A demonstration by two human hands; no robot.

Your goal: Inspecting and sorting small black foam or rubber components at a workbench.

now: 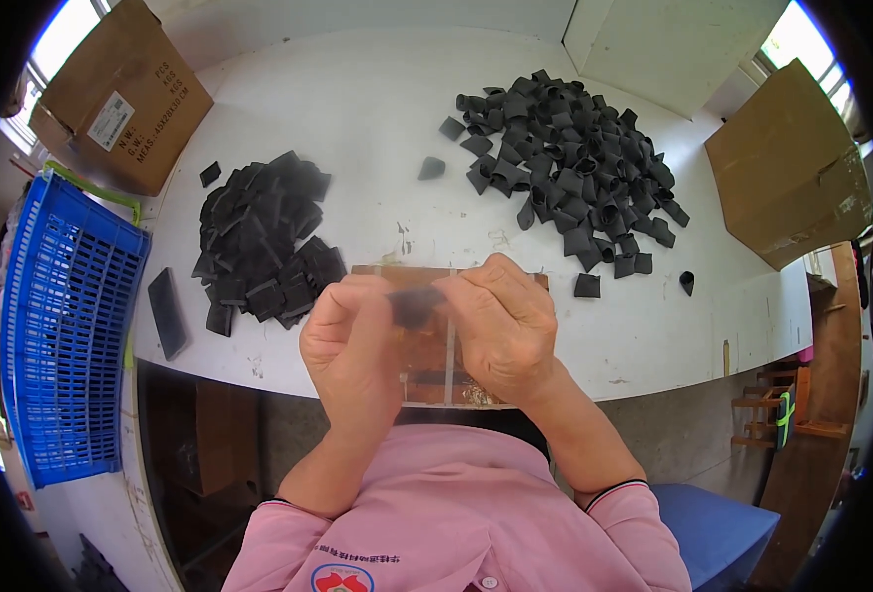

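Between my two hands, over a brown board [426, 388] at the table's near edge, is a small black fabric-like piece [416, 307], blurred by motion. My left hand [351, 331] pinches its left side, and my right hand [507, 321] has hold of its right side with curled fingers. To the left lies a pile of flat black pieces [259, 232]. At the far right is a larger heap of black pieces [574, 163], several of them opened into short tubes. One black piece [431, 168] lies alone between the piles.
A dark flat slab [168, 313] like a phone lies at the left edge of the white table [377, 109]. Beside it stands a blue plastic basket [71, 335]. Cardboard boxes are at the far left [125, 99] and right [792, 163]. A blue stool [713, 528] is behind on the right.
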